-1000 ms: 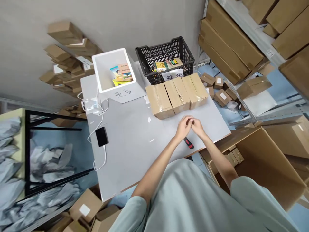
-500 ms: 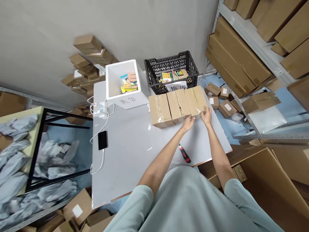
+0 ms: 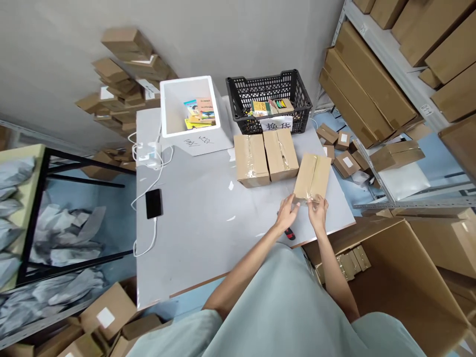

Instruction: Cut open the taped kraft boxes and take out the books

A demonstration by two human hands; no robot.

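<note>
Both of my hands hold the near end of a taped cardboard box (image 3: 313, 176) at the right of the grey table (image 3: 193, 213). My left hand (image 3: 287, 211) grips its left corner, fingers partly under the box. My right hand (image 3: 317, 210) is at its right near corner, thumb on the edge. Two more taped boxes stand side by side to the left, a left one (image 3: 251, 158) and a middle one (image 3: 280, 151), apart from the held box. A red and black cutter (image 3: 290, 234) lies partly hidden behind my left hand.
A white foam box (image 3: 223, 130) and a black crate (image 3: 305, 106), both with booklets, stand at the back. A phone (image 3: 153, 203) with a white cable lies left. A large open carton (image 3: 409, 248) is at the lower right.
The right-hand box has come away from the other two, toward me, with both hands at its near end. My left hand has shifted from the middle box to this box.
</note>
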